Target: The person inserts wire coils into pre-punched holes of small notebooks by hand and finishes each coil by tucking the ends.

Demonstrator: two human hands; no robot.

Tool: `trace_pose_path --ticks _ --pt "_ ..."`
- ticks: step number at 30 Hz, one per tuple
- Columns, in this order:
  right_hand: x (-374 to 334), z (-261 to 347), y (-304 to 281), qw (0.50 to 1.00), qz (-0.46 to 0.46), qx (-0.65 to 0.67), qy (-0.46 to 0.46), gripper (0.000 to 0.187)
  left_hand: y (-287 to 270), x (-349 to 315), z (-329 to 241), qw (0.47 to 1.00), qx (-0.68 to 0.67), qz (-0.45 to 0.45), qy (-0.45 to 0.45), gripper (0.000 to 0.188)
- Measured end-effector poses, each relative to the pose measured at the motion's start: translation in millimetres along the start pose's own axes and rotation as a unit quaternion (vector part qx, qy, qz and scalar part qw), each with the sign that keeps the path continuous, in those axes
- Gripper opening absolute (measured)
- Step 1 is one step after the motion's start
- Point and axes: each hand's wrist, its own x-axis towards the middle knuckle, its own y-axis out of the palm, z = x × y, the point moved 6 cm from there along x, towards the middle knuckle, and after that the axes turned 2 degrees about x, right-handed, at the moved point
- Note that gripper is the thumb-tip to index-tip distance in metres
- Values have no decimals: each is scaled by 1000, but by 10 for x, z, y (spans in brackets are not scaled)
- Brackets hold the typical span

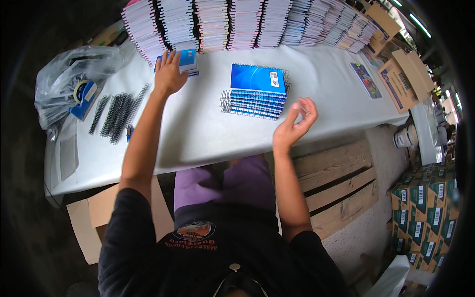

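My left hand (169, 75) reaches to the back of the table, its fingers spread over the left side of a small stack of blue-covered notebooks (188, 60). Whether it presses on the top cover is hard to make out. A taller stack of spiral-bound blue notebooks (258, 79) sits at mid-table, with wire coils sticking out on both sides. Just right of its front corner, my right hand (296, 126) hovers with loosely curved fingers, thumb apart, holding nothing. Left of my left forearm lie several loose black spiral coils (118, 116).
Tall stacks of bound notebooks (213, 27) line the table's back edge. A blue tape dispenser (84, 100) and a clear plastic bag (49, 94) occupy the left end. At right are a colourful booklet (366, 80) and an open cardboard box (403, 81). A wooden pallet (336, 183) lies on the floor.
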Motion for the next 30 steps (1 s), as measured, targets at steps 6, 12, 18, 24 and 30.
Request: trace_pose_path --ticks 6,12,18,24,30 --pt "-657 514 552 940 316 58 -112 43 -497 -247 153 974 -164 39 -151 20" --pt "-924 797 862 904 344 -16 -253 41 -1446 -848 -723 718 -623 103 -293 27" --pt "-987 19 835 819 482 170 262 20 -694 -1267 -435 622 -706 187 -281 39" --pt "-935 -23 824 783 496 247 282 22 -541 -1386 -581 916 -320 234 -58 28" --pt "-1045 -134 820 806 529 158 213 30 -293 -912 930 956 129 193 -180 30"
